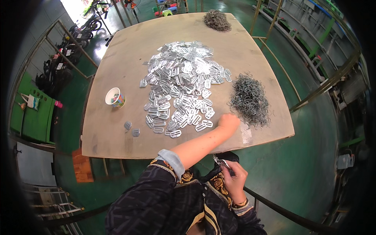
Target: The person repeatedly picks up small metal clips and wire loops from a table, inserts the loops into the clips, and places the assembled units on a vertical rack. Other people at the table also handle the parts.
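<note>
My left hand [229, 123] rests on the table at the near left edge of a heap of dark grey wire hooks [251, 101]. Its fingers are curled downward, and whatever they pinch is hidden beneath them. Close to my body, past the table's front edge, my right hand [235, 178] grips a small slotted metal buckle [220, 160] between thumb and fingers. A broad pile of flat silver slotted buckles [178, 78] spreads over the middle of the table, left of the hooks. Two separate buckles [136, 132] lie at the near left.
On the left of the brown table [117, 137] stands a patterned cup [115, 98] with small coloured bits inside. A smaller brownish heap of metal pieces [217, 20] sits at the far edge. Metal rails [280, 64] flank the table, and motorbikes [62, 58] are parked at far left.
</note>
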Tool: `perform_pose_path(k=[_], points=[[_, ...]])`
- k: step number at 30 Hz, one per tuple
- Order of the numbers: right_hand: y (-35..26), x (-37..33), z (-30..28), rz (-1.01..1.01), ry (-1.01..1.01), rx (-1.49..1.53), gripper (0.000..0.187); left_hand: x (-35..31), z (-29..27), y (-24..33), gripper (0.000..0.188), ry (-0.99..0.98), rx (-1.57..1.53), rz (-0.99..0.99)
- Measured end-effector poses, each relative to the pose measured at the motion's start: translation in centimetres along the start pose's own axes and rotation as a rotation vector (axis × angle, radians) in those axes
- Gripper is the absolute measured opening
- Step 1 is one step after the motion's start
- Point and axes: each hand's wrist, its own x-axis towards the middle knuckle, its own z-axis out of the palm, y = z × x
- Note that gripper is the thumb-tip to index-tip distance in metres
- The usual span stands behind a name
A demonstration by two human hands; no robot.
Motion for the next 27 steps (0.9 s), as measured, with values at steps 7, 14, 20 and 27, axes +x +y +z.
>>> perform_pose_path(k=[7,14,20,27], points=[[0.0,-0.1,0.9,0.019,-0.029,0.022,0.018,1.1,0.7,-1.4,0.012,0.058,-0.065,0.002],[0.4,-0.3,1.9,0.116,-0.014,0.126,0.014,-4.0,-3.3,-5.6,0.010,-0.140,-0.874,-0.099],[0.5,-0.1,2.5,0.155,-0.026,0.144,0.011,-14.1,-10.0,-5.5,0.010,-0.152,-1.408,-0.011],[-0.4,0.1,2.9,0.131,-0.023,0.131,0.012,-17.2,-11.8,-4.1,0.015,0.153,-0.929,0.223]])
